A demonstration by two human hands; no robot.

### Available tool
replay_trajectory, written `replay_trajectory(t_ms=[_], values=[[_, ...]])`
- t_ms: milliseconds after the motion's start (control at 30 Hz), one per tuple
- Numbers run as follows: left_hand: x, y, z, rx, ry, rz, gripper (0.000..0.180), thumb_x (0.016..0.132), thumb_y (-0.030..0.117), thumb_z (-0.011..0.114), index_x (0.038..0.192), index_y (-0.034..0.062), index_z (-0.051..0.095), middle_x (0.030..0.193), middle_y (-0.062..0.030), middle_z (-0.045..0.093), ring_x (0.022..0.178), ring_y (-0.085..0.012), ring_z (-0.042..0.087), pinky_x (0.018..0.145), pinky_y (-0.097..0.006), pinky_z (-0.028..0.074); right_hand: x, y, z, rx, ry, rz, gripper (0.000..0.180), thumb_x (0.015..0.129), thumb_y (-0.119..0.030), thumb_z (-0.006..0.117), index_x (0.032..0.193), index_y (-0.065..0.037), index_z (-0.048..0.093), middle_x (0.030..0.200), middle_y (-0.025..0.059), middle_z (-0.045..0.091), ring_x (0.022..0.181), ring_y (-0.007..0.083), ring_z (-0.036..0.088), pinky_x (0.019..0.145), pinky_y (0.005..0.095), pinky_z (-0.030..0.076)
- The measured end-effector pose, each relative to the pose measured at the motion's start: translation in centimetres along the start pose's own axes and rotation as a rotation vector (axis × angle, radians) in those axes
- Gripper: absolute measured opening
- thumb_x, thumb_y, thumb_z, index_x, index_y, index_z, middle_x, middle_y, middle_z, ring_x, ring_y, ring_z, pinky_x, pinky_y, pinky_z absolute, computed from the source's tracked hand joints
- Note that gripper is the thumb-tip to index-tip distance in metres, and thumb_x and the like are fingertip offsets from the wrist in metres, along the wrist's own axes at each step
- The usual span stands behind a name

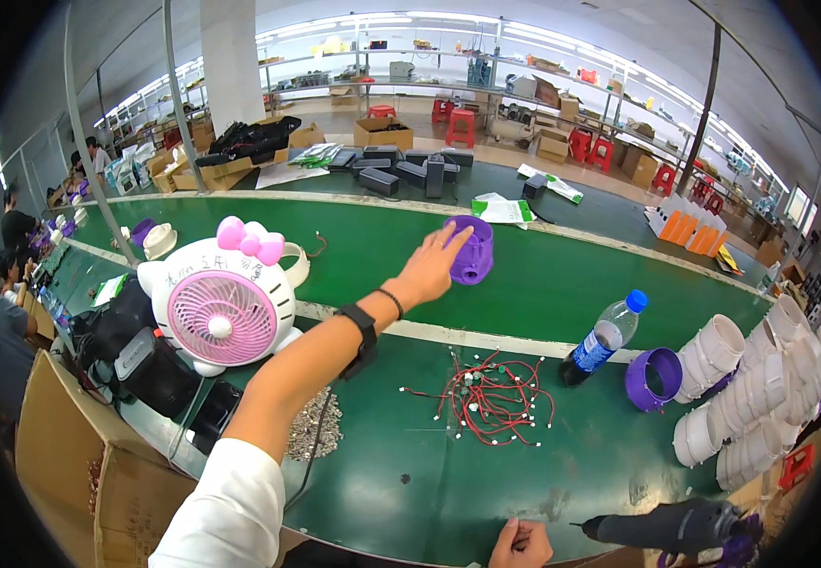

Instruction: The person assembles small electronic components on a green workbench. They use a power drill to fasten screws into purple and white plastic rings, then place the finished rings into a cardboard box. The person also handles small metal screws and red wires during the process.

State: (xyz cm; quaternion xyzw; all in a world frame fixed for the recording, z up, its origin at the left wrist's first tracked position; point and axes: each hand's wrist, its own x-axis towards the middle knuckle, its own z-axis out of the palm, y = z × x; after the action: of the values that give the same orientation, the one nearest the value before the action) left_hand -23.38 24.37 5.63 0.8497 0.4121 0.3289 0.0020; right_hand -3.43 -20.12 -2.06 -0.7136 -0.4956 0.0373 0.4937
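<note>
My left hand [432, 262] stretches out over the green belt, its fingers closed on the rim of a round purple plastic housing [472, 257]. The housing stands upright with its open side up. At the bottom edge my right hand [522, 545] is curled closed and partly cut off; whatever lies inside its fingers is hidden. Just right of it is a black electric screwdriver [666, 526], apart from the fingers, with its tip pointing left. Between my arms and the belt, a tangle of red wires with white connectors [495, 399] lies on the green table.
A cat-shaped fan [221, 317] with a pink grille stands left. A dark drink bottle [604, 339], a purple ring [653, 380] and stacked white housings [751, 393] occupy the right. Small metal parts [316, 426] are heaped beside my left arm. Black boxes [410, 170] sit beyond the belt.
</note>
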Motion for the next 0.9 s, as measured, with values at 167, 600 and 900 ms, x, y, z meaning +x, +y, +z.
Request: replay_trajectory(t_ms=[167, 600, 900], values=[[-6.4, 9.1, -2.9, -0.316, -0.199, 0.196, 0.03, 0.091, 0.012, 0.06, 0.119, 0.0009, 0.06, 0.118, -0.0203, 0.063, 0.113, -0.0375, 0.059, 0.101, -0.046, 0.046, 0.2, 0.5, -0.2, -0.075, -0.14, 0.118, 0.022, 0.09, -0.021, 0.073, 0.084, -0.002, 0.064, 0.078, 0.0152, 0.07, 0.064, 0.0265, 0.067, 0.059, 0.0397, 0.053], [-31.6, 33.1, -8.3, -0.354, -0.568, 0.766, 0.086, 0.079, 0.055, 0.073, 0.135, -0.0049, 0.048, 0.113, -0.0133, 0.058, 0.104, -0.0263, 0.055, 0.09, -0.036, 0.043, -3.1, -10.5, 5.4, 0.057, -0.877, -0.734, 0.019, 0.094, -0.025, 0.063, 0.094, -0.007, 0.057, 0.087, 0.0128, 0.065, 0.083, 0.0344, 0.068, 0.064, 0.0471, 0.055], [-34.7, 37.0, -8.0, -0.084, -0.339, 0.531, 0.045, 0.075, 0.023, 0.069, 0.112, 0.001, 0.058, 0.094, -0.0064, 0.055, 0.078, -0.0166, 0.055, 0.068, -0.029, 0.044, -5.0, -12.5, 7.4, 0.141, -0.969, -0.871, 0.019, 0.095, -0.024, 0.061, 0.093, -0.006, 0.056, 0.083, 0.0125, 0.063, 0.078, 0.0353, 0.067, 0.063, 0.0472, 0.055]])
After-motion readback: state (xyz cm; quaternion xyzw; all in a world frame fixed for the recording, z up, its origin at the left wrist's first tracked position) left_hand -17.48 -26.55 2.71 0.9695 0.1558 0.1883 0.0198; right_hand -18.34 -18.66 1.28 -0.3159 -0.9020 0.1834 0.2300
